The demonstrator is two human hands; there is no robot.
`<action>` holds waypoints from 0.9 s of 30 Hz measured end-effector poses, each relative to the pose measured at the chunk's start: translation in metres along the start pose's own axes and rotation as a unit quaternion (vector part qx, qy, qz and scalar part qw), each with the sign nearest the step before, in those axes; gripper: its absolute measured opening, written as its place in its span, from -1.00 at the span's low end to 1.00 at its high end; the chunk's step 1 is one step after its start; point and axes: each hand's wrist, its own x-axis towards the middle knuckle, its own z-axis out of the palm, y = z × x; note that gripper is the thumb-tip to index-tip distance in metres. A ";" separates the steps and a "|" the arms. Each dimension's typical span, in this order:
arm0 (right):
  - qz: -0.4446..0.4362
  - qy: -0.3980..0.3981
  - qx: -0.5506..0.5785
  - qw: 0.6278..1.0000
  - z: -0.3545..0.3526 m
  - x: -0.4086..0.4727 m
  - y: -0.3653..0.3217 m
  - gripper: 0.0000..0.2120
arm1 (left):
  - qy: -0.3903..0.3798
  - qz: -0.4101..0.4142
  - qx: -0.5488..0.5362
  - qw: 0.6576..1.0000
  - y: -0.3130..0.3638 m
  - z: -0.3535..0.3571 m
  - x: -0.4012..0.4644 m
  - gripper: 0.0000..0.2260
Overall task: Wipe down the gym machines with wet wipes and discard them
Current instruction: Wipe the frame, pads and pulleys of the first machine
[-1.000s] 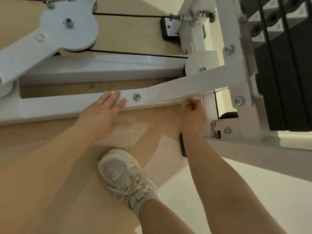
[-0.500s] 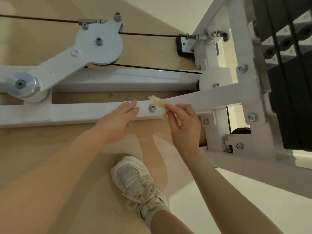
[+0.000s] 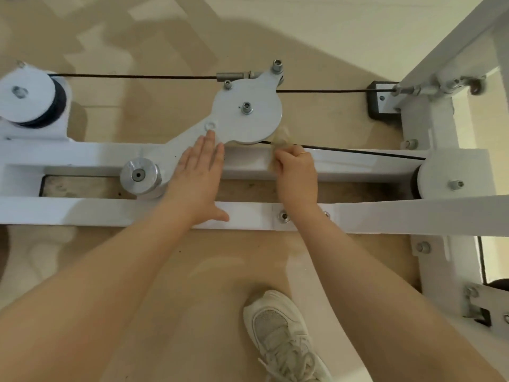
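Item: white gym machine frame (image 3: 82,209), base level, viewed from above. Two parallel white rails run left to right over a tan floor (image 3: 192,285).

Left hand (image 3: 197,176): flat, fingers straight and together, palm down across the far rail. Fingertips lie on the white arm bracket just below the large pulley plate (image 3: 248,117). Thumb reaches the near rail. Holds nothing.

Right hand (image 3: 296,172): fingers curled, pinching a wet wipe (image 3: 281,139). A ring shows on one finger.

Wet wipe: pale, blurred, bunched at the fingertips of the right hand. It sits at the lower right edge of the large pulley plate, where the black cable (image 3: 358,151) leaves it; whether it touches the cable or the plate cannot be told.

Fittings: a small metal roller (image 3: 139,175) just left of the left hand; a white pulley (image 3: 27,97) at far left; another pulley cover (image 3: 454,177) at right; an upper cable run (image 3: 132,76) across the top; a bolt (image 3: 283,216) in the near rail beside the right wrist.

Also in view: one white mesh sneaker (image 3: 283,340) on the floor, near the bottom edge, between the forearms.
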 end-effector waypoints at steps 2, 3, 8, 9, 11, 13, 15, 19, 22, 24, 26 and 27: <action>-0.064 -0.037 -0.041 0.996 0.019 -0.004 -0.008 -0.84 | -0.003 -0.014 0.008 1.000 -0.009 -0.002 0.003 0.19; -0.085 -0.043 -0.048 0.994 0.027 -0.005 -0.011 -0.80 | -0.007 -0.017 0.006 1.000 -0.012 -0.002 0.005 0.20; -0.161 -0.155 -0.056 0.973 0.033 -0.008 -0.026 -0.63 | -0.006 -0.012 -0.020 1.000 -0.014 0.003 0.008 0.22; -0.173 -0.166 -0.070 0.968 0.031 -0.008 -0.025 -0.63 | -0.006 -0.012 -0.020 1.000 -0.014 0.003 0.008 0.22; -0.179 -0.152 -0.089 0.968 0.020 -0.008 -0.019 -0.62 | -0.010 -0.011 -0.019 1.000 -0.014 0.002 0.008 0.22; -0.161 -0.151 -0.164 0.962 0.005 -0.007 -0.006 -0.48 | -0.009 -0.013 -0.019 1.000 -0.013 0.000 0.008 0.20; -0.106 -0.149 -0.199 0.963 -0.011 -0.009 0.018 -0.44 | 0.001 -0.022 -0.014 1.000 -0.011 0.000 0.007 0.17; 0.013 -0.141 -0.161 0.977 -0.021 -0.015 0.034 -0.50 | 0.072 -0.010 -0.033 0.997 0.001 0.005 0.004 0.04; -0.026 -0.142 -0.118 0.982 -0.003 -0.017 0.020 -0.51 | 0.093 0.052 -0.029 0.994 0.021 0.010 0.004 -0.03; -0.068 -0.160 -0.103 0.979 0.004 -0.016 0.009 -0.49 | 0.075 0.082 -0.021 0.994 0.034 0.014 0.006 -0.03; -0.097 -0.192 -0.132 0.968 0.006 -0.016 0.009 -0.45 | 0.053 0.099 -0.011 0.994 0.044 0.016 0.009 -0.02; -0.103 -0.189 -0.153 0.965 0.002 -0.014 0.012 -0.42 | 0.041 0.101 -0.010 0.994 0.046 0.018 0.011 0.00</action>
